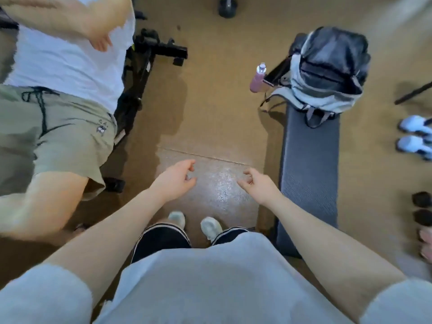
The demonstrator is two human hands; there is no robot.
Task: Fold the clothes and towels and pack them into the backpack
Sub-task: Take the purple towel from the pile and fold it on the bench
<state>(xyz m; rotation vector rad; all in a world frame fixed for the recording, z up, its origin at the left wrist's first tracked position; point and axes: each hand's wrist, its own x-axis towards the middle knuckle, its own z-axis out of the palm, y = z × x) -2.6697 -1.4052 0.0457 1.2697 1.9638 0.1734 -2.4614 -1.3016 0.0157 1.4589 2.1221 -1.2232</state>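
Observation:
A black and grey backpack (327, 71) sits open-topped on the far end of a dark grey bench (308, 169) to my right. A pink water bottle (258, 78) stands in its left side pocket. My left hand (177, 178) and my right hand (254, 183) hover above the floor in front of my feet, fingers loosely curled, holding nothing. No loose clothes or towels are visible.
Another person in a white shirt and olive shorts (53, 132) stands close at my left. Black gym equipment (145, 57) is behind them. White shoes (413, 136) and dark dumbbells (423, 206) lie on the floor at right. A kettlebell (228, 7) sits far ahead.

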